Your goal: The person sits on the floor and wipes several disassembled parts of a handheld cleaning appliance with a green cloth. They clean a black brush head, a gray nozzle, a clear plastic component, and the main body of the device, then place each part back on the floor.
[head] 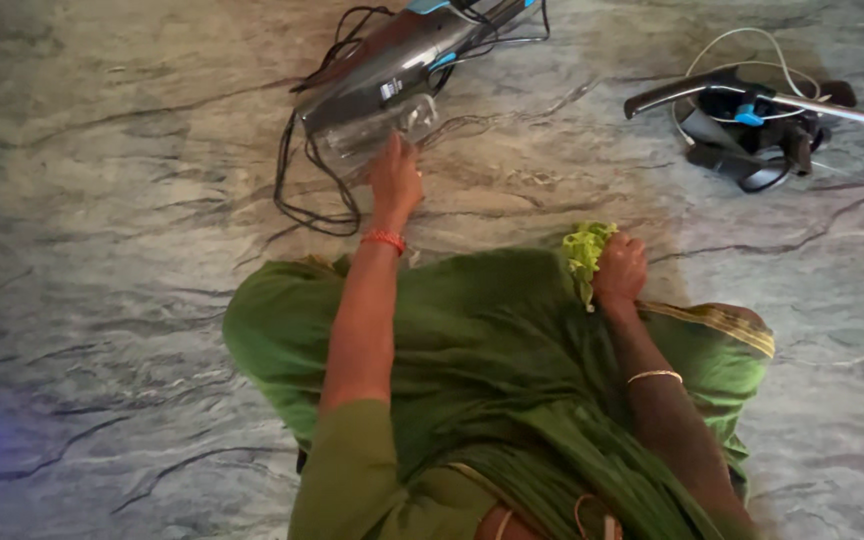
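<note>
Two hands were at work above the marble floor [102, 250]. The left hand [395, 178] reached forward, fingers resting on the clear dust bin of a grey handheld vacuum [382, 85] lying among black cord [302, 200]. The right hand [620, 268] was closed, seemingly gripping a crumpled light-green cloth [585, 250] over the green-draped lap.

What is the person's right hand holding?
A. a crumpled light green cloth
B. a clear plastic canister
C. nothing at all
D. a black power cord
A: the right hand is closed around a crumpled light green cloth above the lap, while the left hand reaches out to the handheld vacuum cleaner on the floor.
</note>
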